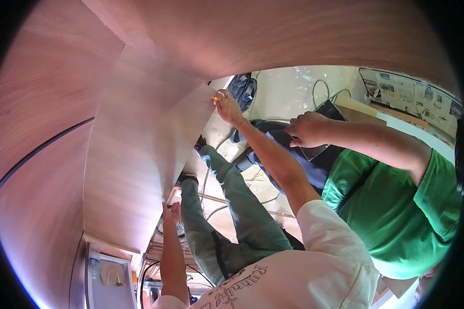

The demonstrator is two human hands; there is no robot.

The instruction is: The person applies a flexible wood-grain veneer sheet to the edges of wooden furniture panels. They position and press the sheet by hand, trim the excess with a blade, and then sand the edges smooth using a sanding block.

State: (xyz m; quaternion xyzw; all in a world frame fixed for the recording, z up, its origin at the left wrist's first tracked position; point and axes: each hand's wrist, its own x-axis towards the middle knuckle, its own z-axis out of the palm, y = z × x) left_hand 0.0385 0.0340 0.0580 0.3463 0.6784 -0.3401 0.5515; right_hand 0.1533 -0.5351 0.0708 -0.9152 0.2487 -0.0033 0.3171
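A broad, smooth wooden panel fills the middle left, inside a large wooden cabinet-like structure. My left hand is at the panel's near right edge, its fingers gripping that edge. Farther off, at the far right corner of the panel, my right hand is closed in a pinch. From its fingers pokes a small yellow thing, too small to name surely. That hand also rests by the panel's edge.
A co-worker in a green shirt sits close on my right, one hand over a dark flat board. Cables trail over the floor past my legs. A white tray with a bottle is at lower left. Newspaper hangs at far right.
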